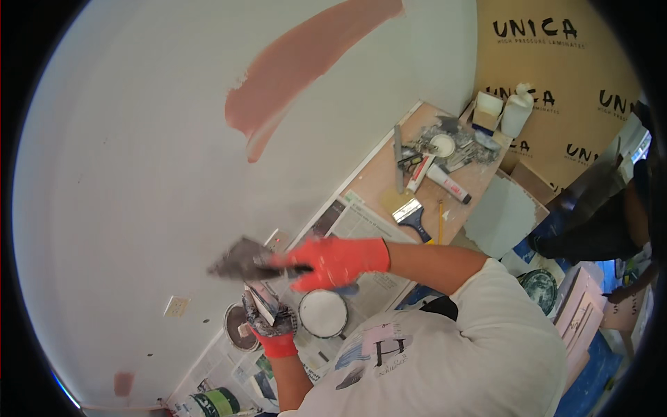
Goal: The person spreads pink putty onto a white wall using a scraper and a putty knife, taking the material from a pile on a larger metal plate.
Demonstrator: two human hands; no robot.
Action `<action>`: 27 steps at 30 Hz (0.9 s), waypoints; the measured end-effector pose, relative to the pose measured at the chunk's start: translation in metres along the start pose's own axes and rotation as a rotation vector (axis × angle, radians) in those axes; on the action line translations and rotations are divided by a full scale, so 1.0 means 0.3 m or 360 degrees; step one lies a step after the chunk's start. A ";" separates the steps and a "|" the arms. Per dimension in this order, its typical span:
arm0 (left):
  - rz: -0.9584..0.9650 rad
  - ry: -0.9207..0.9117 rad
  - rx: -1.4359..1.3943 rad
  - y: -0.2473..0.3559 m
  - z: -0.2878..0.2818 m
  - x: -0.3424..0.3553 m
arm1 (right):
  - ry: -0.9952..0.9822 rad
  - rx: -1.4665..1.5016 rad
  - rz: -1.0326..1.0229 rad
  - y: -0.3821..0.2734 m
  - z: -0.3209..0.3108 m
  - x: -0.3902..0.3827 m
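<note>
My right hand [337, 264], in a red glove, is wrapped round the dark handle of a wide scraper [240, 260]. Its grey blade is blurred and held in front of the pale wall. Below it, my left hand [272, 325] wears a red glove with grey-smeared fingers. It grips a flat, straight-edged piece [262, 304] with pinkish and white faces; its exact kind is unclear. Close beside the left hand stands an open tub [240, 328] with brownish-pink residue inside. A round white tub [324, 313] is on its other side.
The white wall [160, 181] bears a broad pink filler patch [299, 66] and a socket [177, 306]. A plywood board [455, 215] carries a wide brush [415, 217], tubes [448, 183] and scraps. Newspaper [372, 229] lies below. Another person [597, 222] is at the right.
</note>
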State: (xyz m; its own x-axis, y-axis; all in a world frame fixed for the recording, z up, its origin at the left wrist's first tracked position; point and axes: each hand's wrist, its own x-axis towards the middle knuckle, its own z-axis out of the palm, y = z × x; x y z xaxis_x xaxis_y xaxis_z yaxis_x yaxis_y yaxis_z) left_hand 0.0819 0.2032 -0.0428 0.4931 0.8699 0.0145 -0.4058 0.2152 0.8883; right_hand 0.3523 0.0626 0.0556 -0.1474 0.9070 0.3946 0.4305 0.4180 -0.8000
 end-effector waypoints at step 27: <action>0.0143 0.0277 -0.0484 0.153 0.263 -0.166 | 0.1080 0.0252 0.0621 0.172 0.085 0.445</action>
State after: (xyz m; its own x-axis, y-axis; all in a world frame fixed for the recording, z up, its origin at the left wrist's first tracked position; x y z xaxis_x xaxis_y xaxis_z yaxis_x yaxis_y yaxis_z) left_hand 0.0994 0.1346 0.0333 0.3174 0.9482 -0.0153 -0.6650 0.2341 0.7092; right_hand 0.3322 0.2067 0.0555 0.5839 0.7811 0.2211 0.2004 0.1253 -0.9717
